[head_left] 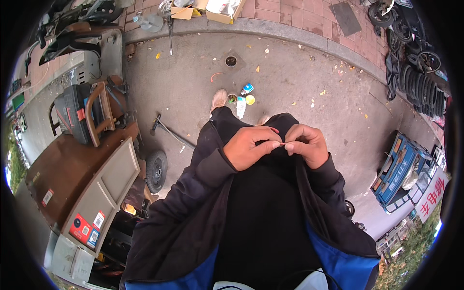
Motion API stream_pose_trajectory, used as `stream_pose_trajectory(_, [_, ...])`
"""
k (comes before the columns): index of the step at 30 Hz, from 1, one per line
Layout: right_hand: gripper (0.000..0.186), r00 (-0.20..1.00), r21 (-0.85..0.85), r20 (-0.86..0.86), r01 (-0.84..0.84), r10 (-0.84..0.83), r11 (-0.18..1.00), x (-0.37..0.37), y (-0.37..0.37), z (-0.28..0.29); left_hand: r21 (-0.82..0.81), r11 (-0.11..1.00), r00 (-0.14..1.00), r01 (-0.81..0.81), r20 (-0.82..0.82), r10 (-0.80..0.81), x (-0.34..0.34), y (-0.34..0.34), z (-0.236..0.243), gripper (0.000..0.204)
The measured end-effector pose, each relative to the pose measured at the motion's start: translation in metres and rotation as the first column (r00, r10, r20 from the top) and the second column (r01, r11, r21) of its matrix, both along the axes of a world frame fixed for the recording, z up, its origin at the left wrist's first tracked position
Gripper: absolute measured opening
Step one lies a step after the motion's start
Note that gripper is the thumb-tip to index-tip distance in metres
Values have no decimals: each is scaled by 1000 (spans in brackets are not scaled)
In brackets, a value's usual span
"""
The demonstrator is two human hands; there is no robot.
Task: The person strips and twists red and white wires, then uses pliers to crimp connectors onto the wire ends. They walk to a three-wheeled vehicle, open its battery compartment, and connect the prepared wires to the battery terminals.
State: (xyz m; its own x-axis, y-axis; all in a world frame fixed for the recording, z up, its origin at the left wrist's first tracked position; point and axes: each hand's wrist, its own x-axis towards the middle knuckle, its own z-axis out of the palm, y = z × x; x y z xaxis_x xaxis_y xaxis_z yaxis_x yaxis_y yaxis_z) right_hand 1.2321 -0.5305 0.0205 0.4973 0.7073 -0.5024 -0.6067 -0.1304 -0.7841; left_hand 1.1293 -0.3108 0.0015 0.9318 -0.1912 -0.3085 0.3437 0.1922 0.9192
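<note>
Head view: both hands meet at chest height, pinching a thin red strip.
Left hand (249, 147) and right hand (307, 144), fingers curled, grip closed on red strip (282, 143) between fingertips; small cans (240, 99) lie far on pavement (299, 82).

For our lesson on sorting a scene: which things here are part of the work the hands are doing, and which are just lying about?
In the work:
left hand
right hand
thin red strip pinched between both hands' fingertips; what it is cannot be told

Lying about:
small tins and bottle on the pavement by the feet
small wheel
cart
stack of tyres
blue vehicle
</note>
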Motion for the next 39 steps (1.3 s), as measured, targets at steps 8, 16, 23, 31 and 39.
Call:
stream_pose_trajectory(8, [8,995,85,-49,-81,86,993,196,-42,-50,116,972,975,-202,-74,212,172,-69,-16,16])
stream_pose_trajectory(16, [11,993,50,-36,-114,116,992,332,-119,-42,51,947,942,-317,-98,321,298,-172,-15,13])
stream_pose_trajectory(23, [10,912,-31,92,-400,401,916,414,-83,-34,-3,844,844,-536,-14,536,337,-171,-25,12])
stream_pose_trajectory(31, [11,673,46,100,-739,733,672,413,-14,-74,85,434,435,-897,-10,900,304,-205,-53,11])
stream_pose_trajectory(39, [9,133,-116,-36,-985,991,128,285,-3,-119,155,-147,-180,-977,-223,958,201,-318,-95,13])
